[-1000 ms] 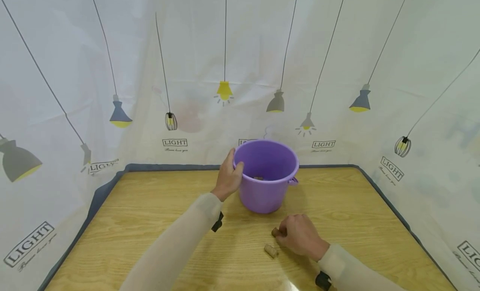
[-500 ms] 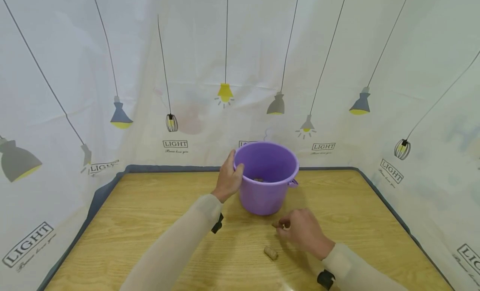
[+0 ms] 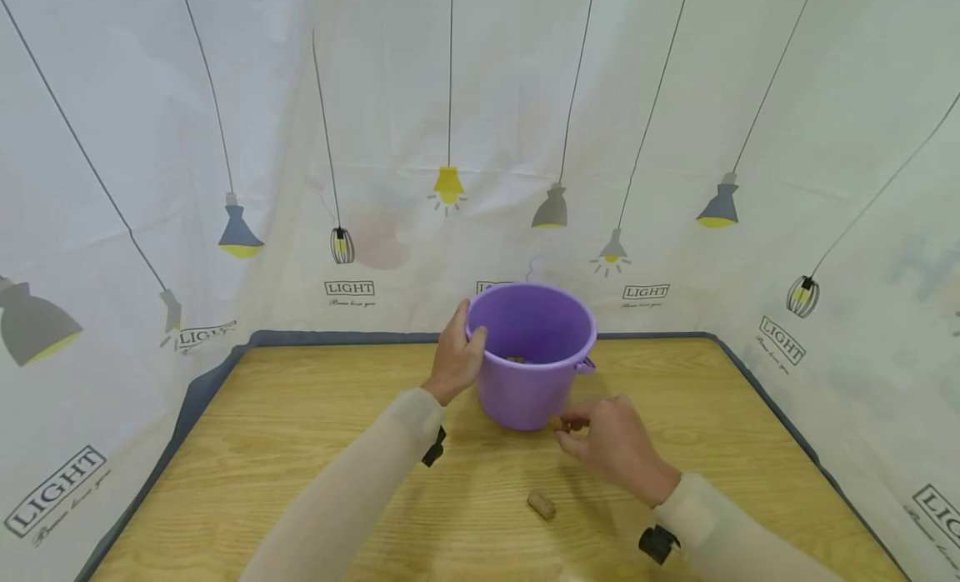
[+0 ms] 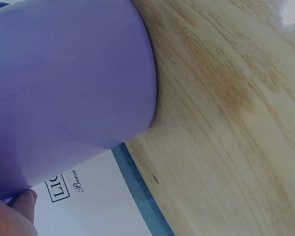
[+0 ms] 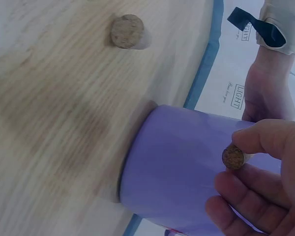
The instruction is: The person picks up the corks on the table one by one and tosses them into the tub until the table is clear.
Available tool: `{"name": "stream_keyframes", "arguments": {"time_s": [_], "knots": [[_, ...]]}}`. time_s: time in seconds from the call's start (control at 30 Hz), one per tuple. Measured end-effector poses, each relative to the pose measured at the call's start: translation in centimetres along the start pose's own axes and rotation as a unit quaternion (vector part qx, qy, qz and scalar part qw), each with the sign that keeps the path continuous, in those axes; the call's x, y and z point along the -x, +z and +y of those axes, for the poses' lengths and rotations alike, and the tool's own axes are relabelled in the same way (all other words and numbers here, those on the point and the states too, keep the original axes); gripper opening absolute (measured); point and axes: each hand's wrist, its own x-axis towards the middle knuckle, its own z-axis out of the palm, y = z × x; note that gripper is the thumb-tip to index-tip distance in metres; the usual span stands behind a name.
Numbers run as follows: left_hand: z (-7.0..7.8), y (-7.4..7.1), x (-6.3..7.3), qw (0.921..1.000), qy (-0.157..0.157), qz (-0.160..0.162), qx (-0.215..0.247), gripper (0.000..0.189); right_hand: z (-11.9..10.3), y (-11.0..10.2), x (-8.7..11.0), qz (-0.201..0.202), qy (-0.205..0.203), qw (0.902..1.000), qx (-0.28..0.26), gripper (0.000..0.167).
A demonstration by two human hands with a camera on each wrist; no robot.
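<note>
A purple bucket [image 3: 525, 394] stands on the wooden table, with part of a cork showing inside it. My left hand [image 3: 455, 355] grips the bucket's left rim, thumb on the near side. In the right wrist view a cork [image 5: 233, 157] is pinched between the thumb and fingers of my right hand [image 5: 265, 172]. That hand is just in front of the bucket's lower right side in the head view. Another cork [image 3: 541, 506] lies on its side on the table, nearer to me than the bucket.
The wooden table [image 3: 315, 457] has a dark blue edge [image 3: 352, 338] along its back. White cloth [image 3: 397, 107] printed with lamps surrounds it on the back and both sides. A small handle lug [image 3: 585, 366] sticks out from the bucket's right side.
My right hand has lifted the pinched cork off the table and moved it up and away from me, closer to the bucket. The left hand and the bucket stay in place.
</note>
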Motion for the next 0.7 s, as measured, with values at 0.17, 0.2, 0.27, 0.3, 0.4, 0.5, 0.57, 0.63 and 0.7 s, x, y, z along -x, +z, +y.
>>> {"name": "stream_keyframes", "arguments": {"time_s": [0.17, 0.2, 0.27, 0.3, 0.4, 0.5, 0.57, 0.63, 0.7], "knots": [[0.0, -0.1, 0.0, 1.0, -0.003, -0.001, -0.003, 0.066, -0.3, -1.0, -0.7, 0.012, -0.003, 0.9999, -0.011, 0.007], [0.1, -0.1, 0.0, 1.0, -0.003, -0.001, -0.003, 0.066, -0.4, -1.2, -0.9, 0.015, -0.005, 0.9998, -0.012, 0.006], [0.0, -0.1, 0.0, 1.0, -0.005, 0.0, -0.004, 0.065, -0.5, -1.6, -1.2, 0.022, -0.012, 0.9996, -0.013, 0.005], [0.0, -0.1, 0.0, 1.0, -0.005, 0.0, -0.005, 0.065, -0.6, -1.8, -1.4, 0.026, -0.017, 0.9994, -0.015, 0.005], [0.0, 0.0, 0.0, 1.0, -0.004, 0.0, -0.006, 0.065, -0.7, -2.4, -1.8, 0.038, -0.03, 0.9987, -0.014, 0.007], [-0.1, 0.0, 0.0, 1.0, -0.003, 0.0, -0.005, 0.065, -0.9, -2.9, -2.2, 0.045, -0.032, 0.9984, -0.012, 0.011], [-0.2, 0.0, 0.0, 1.0, -0.002, -0.001, -0.004, 0.065, -1.1, -3.3, -2.5, 0.046, -0.03, 0.9984, -0.012, 0.012], [-0.2, 0.0, 0.0, 1.0, -0.002, -0.001, -0.003, 0.066, -1.2, -3.6, -2.8, 0.049, -0.032, 0.9982, -0.011, 0.01], [-0.2, 0.0, 0.0, 1.0, -0.002, -0.002, -0.003, 0.066, -1.3, -3.9, -3.1, 0.053, -0.035, 0.9979, -0.012, 0.008]]}}
